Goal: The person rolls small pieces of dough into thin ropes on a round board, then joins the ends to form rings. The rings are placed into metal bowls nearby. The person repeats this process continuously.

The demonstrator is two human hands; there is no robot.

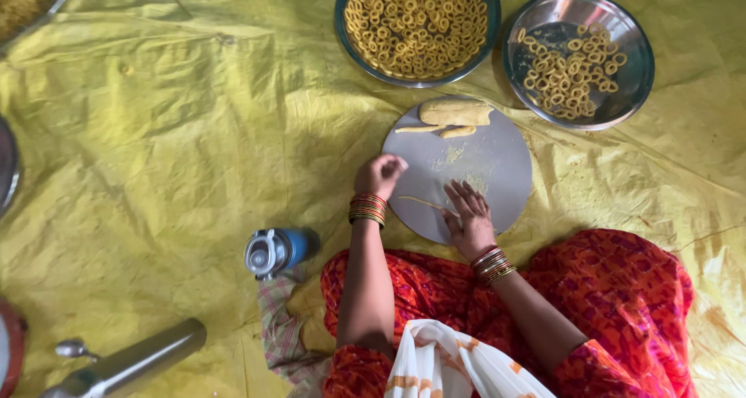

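Rolling a thin dough strand [423, 203] on the round board [497, 172]: the strand is pressed under the flat, open right hand [468, 215]; its end is pinched by the left hand [379, 174]; uneven pressure could snap it.

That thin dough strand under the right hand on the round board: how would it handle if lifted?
Likely floppy: the dough strand is thin and already curves under the right hand. Probably tears easily, being far thinner than the dough lump. Unlikely to slide: crumbs cling to the board.
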